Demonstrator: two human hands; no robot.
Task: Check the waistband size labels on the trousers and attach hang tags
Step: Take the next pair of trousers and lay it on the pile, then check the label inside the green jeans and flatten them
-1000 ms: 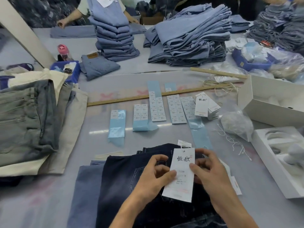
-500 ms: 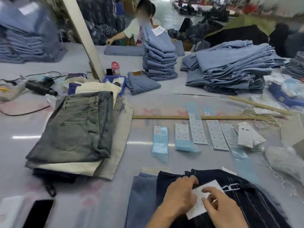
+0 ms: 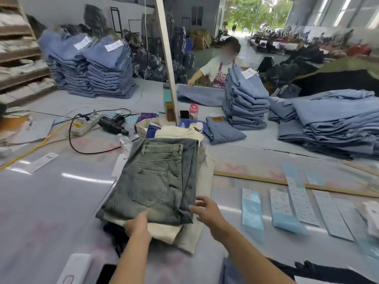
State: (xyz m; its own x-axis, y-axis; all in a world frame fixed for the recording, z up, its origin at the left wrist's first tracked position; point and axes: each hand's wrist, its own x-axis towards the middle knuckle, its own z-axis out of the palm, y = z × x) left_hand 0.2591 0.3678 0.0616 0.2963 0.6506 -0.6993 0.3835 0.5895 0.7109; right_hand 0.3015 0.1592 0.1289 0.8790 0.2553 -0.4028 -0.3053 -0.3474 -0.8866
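A small pile of folded trousers is being reached for on the grey table: a grey-green washed pair is lying on top, back pocket up and waistband turned away, over cream and beige pairs. No hang tag is being shown on this top pair, so its label check and tagging are being judged as not yet done. A dark pair is lying at the near right edge, too little of it in view to say whether a tag is attached.

The left hand is being pressed against the near edge of the pile, fingers extended toward the fold and nothing clamped. The right hand is being held just at the pile's right corner, fingers spread apart and holding nothing (contact with the denim cannot be confirmed).

Label strips are lying in rows to the right, beside a wooden ruler.
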